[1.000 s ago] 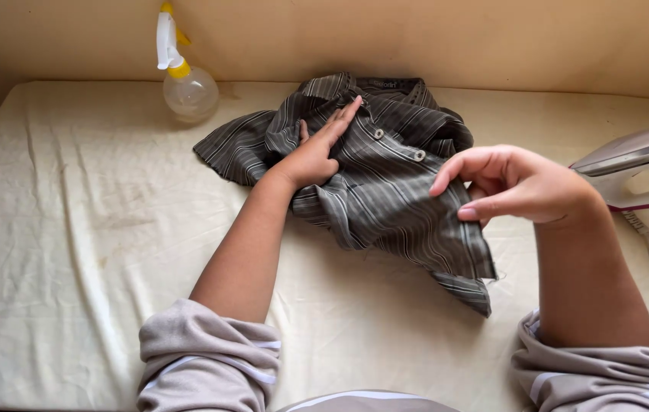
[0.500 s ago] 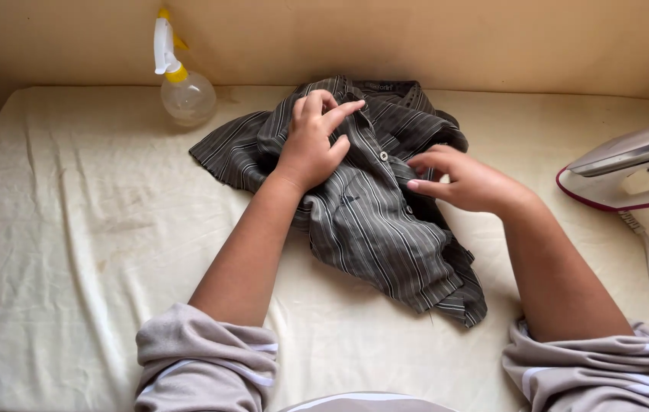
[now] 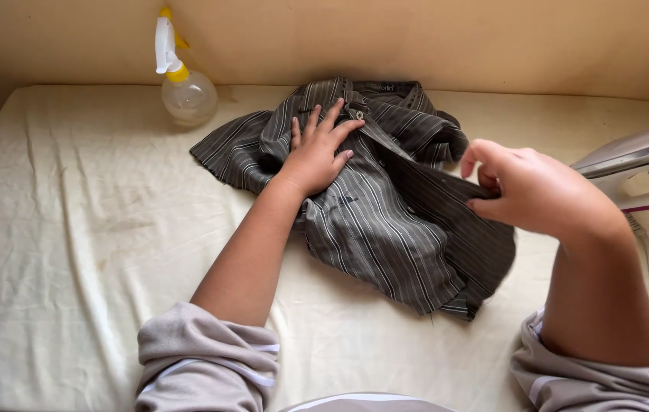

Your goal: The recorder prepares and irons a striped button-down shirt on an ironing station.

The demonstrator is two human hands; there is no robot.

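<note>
The left hand (image 3: 315, 152) is laid flat, fingers spread, on a crumpled grey striped shirt (image 3: 374, 206) at the centre of the frame. At centre right, a fold of the shirt's edge is pinched and lifted by the right hand (image 3: 530, 189). The shirt is spread on a cream sheet (image 3: 72, 229). A spray bottle (image 3: 183, 80) is seen at upper left, an iron (image 3: 637, 164) at the right edge.

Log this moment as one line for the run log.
left hand flat on crumpled grey striped shirt | right hand pinching shirt edge, lifted | clear spray bottle behind | iron at right
</note>
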